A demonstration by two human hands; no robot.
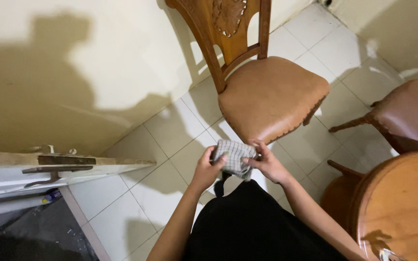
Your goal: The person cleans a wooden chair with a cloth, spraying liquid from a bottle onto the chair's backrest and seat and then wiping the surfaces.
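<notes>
While we stand over the tiled floor [165, 193], we hold a small checked cloth [234, 158] at the centre of the frame, just in front of the wooden chair [272, 94]. Our left hand [208, 169] and right hand [266, 162] pinch its opposite edges, fingers closed on the fabric, likely keeping it bunched. It looks grey-and-white, soft, crumpled and folded over.

Cloth [234, 157]: woven checked fabric, matt, soft. Chair [267, 92]: carved varnished wood frame, smooth tan leather-like seat, slight sheen. Round bench [402, 203] at 4 o'clock: polished wood, glossy. Floor [136, 193]: glazed white tile, reflective. Door latch [59, 164]: dull tarnished metal.
</notes>
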